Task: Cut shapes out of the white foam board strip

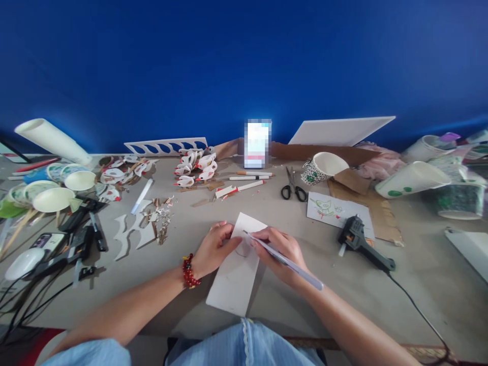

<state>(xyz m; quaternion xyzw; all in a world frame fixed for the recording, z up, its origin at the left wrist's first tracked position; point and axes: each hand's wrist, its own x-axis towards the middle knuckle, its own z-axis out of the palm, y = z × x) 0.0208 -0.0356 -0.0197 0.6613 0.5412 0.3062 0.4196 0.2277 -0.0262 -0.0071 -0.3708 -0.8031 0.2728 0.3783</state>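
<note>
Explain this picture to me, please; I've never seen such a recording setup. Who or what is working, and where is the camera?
There is no machine here: a person works with two bare hands. The single picture comes from a camera worn on their head, looking forward and down. The right hand holds a slim pale tool, its tip at a white board that bears a faint curved line; whether it is a pen or a knife, I can't tell. The left hand rests on that board. Around them on the table lie scissors, markers, a patterned cup and, at right, a glue gun. The bright screen at the back is blurred out.
</note>
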